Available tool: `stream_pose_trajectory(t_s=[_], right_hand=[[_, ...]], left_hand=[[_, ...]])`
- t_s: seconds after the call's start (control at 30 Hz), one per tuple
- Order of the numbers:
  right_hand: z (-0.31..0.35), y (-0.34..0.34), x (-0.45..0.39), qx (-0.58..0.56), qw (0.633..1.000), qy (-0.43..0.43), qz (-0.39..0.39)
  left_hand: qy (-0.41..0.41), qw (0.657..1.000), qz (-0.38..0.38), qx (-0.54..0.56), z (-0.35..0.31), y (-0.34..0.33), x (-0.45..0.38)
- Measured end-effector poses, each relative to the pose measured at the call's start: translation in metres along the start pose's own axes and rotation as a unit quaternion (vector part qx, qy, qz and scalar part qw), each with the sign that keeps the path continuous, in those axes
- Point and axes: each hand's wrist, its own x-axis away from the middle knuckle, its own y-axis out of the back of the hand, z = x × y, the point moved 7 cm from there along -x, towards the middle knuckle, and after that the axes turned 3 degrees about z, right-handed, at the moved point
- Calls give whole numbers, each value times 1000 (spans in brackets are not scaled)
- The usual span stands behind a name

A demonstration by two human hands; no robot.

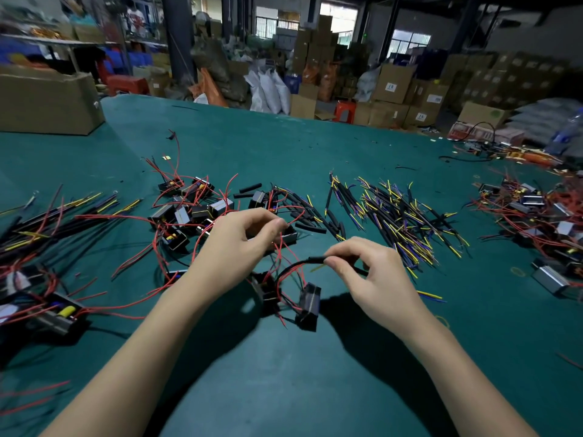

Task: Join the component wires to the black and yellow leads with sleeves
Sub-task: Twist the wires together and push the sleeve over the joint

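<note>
My left hand (239, 244) is pinched on thin red component wires (285, 247) above the green table. My right hand (375, 279) pinches a black lead with a yellow strand (303, 263), at the end of its black sleeve. Below the two hands hang two small black box components (309, 305), joined to the red wires. A pile of black, yellow and blue leads (397, 222) lies just beyond my right hand. Loose black sleeves (310, 227) lie between the piles.
More black components with red wires (189, 209) lie behind my left hand, with others at the right (536, 212) and long leads at the left (47, 222). A cardboard box (47, 102) stands on the table's far left. Stacked boxes and sacks fill the room behind.
</note>
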Motion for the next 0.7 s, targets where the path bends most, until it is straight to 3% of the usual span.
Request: stream_pose_trajectory(t_s=[0.13,0.43,0.57,0.7], right_hand=[[8,19,-3,0,997,25,-76],[3,52,-20,35,978,-35,-205],[18,69,-37,14,958,-60,-280],[65,49,-66,-13,966,-27,-255]], left_hand=[[-14,999,-25,22,-5,-3,2],[-5,985,-152,88,8,-6,9],[20,989,-126,73,22,-19,9],[46,998,-36,1,37,-36,9]])
